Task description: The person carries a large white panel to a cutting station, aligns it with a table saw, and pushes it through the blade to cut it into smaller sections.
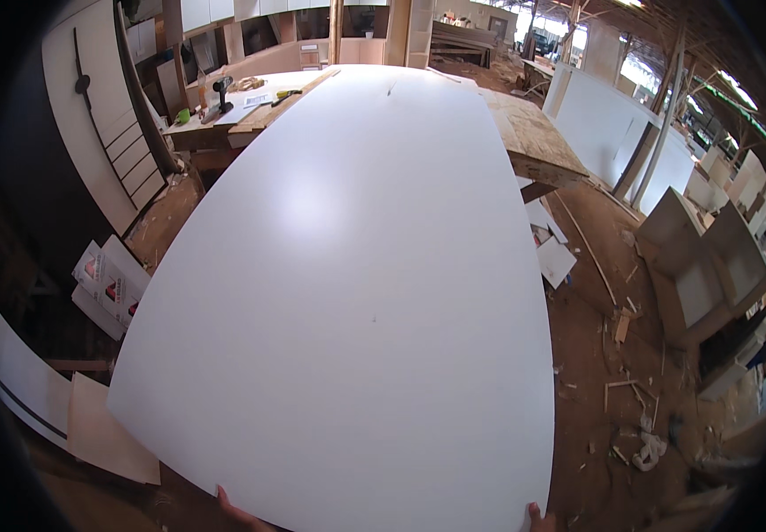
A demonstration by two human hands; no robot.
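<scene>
A large white board [338,266] lies lengthwise in front of me, filling the middle of the view, with its far part over a wooden workbench [534,133]. My left hand [236,507] grips the near edge of the board at the lower left, thumb showing and the other fingers hidden underneath. At the near right corner, my right hand [538,519] holds the board the same way, mostly cut off by the lower edge of the view.
A drill [221,89] and small items sit on the bench at back left. Tall cabinet panels [90,115] and stacked boards [112,284] stand left. At right are box carcasses [702,266], leaning white panels [613,133] and offcuts on the dirt floor [604,417].
</scene>
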